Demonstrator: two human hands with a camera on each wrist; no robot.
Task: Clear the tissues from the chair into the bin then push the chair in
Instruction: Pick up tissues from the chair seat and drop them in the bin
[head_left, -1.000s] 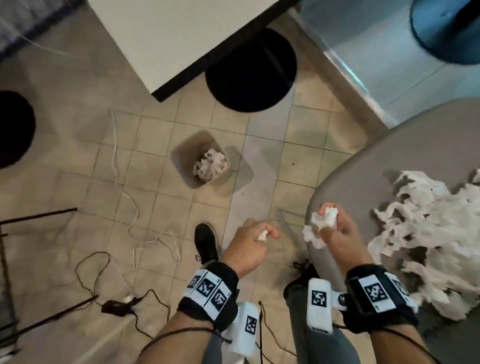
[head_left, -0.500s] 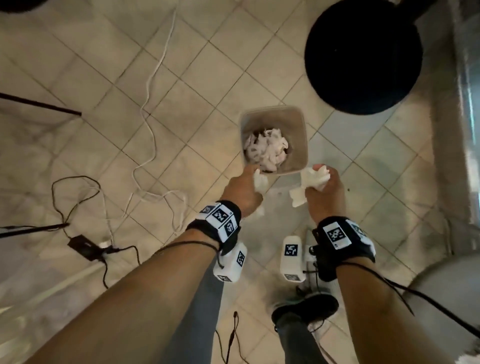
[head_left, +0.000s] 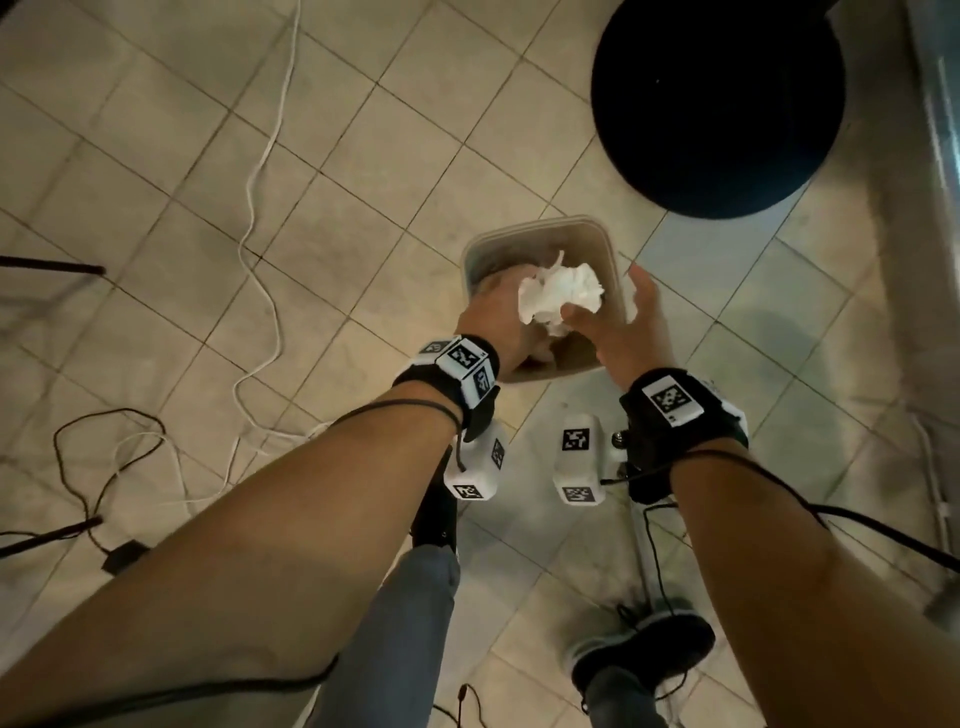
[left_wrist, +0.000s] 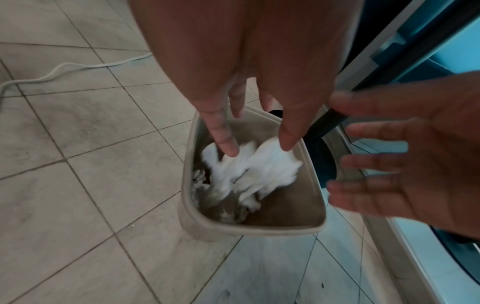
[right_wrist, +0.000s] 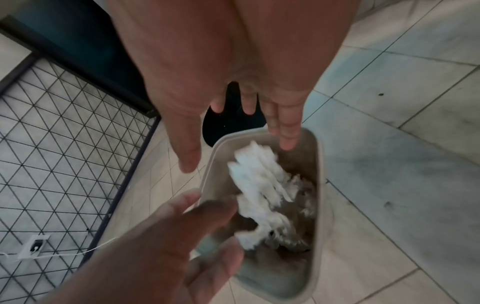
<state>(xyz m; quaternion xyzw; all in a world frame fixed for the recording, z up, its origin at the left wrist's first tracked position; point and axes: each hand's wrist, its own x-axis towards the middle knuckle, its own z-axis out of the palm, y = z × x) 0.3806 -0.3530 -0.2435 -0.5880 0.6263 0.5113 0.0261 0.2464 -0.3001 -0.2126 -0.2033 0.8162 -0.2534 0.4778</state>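
Both hands hang over the beige plastic bin (head_left: 540, 234) on the tiled floor (head_left: 156, 182), fingers spread and holding nothing. A blurred white wad of tissues (head_left: 558, 296) sits between the left hand (head_left: 498, 332) and right hand (head_left: 628, 332), free of both, above older tissues (left_wrist: 202, 181) in the bin.

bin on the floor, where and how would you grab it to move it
Likely grip the bin by its rim on the bare far edge, coming from above: it stands upright and open-topped, the tissues are over the middle, and both hands, left hand and right hand, crowd the near side.
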